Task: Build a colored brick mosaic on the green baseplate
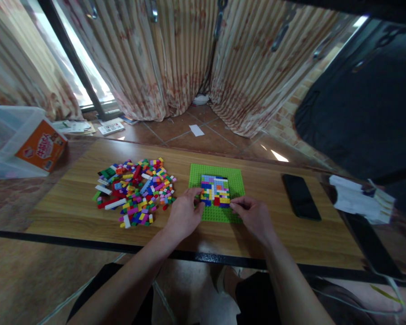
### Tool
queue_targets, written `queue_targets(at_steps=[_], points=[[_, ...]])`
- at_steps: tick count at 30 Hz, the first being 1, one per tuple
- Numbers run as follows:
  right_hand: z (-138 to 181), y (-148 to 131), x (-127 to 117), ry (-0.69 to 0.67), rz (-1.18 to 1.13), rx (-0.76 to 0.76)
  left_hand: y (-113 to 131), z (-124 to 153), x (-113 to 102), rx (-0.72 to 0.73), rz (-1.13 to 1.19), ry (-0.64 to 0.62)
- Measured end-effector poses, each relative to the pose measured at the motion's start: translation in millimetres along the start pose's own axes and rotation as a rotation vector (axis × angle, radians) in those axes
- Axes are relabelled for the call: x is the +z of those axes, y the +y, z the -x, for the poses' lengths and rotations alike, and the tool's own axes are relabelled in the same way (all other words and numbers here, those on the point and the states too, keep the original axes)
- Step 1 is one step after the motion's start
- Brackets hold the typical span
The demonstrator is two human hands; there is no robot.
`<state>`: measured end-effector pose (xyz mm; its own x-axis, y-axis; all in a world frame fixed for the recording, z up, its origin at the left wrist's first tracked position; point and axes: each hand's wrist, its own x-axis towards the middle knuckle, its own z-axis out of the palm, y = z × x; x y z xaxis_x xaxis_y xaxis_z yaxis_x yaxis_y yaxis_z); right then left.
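A flat build of colourful toy bricks (215,191), with blue, white, yellow and red pieces, sits on a green studded baseplate (237,180). My left hand (186,212) is at the build's left edge, its thumb and forefinger curled against the side bricks. At the lower right corner of the build, my right hand (255,216) has thumb and forefinger pinched together. Whatever lies between those right fingertips is too small to make out. Left of the baseplate spreads a loose pile of mixed bricks (138,189).
A black phone (301,197) lies on the wooden table (267,189) to the right. Past the right end are white papers (355,196) and a dark flat object (372,243). A clear plastic bin (13,140) with an orange label stands at far left. Curtains (182,58) hang behind.
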<state>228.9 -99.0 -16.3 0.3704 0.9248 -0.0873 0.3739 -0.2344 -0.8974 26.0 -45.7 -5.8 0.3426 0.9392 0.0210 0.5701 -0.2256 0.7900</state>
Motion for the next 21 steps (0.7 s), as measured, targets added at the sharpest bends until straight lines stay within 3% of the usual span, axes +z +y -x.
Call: queue_targets(at_steps=[8,14,21], points=[[-2.5,2.4,1.8,0.003,0.000,0.028,-0.7,0.0,1.0,-0.008,-0.015,0.001],[-5.7,2.9,-4.7,-0.086,-0.067,0.066,-1.9,-0.1,-0.3,0.008,-0.014,-0.008],[-12.6,1.3,-3.4,0.025,-0.098,0.077,3.7,7.4,3.1,0.018,0.011,-0.010]])
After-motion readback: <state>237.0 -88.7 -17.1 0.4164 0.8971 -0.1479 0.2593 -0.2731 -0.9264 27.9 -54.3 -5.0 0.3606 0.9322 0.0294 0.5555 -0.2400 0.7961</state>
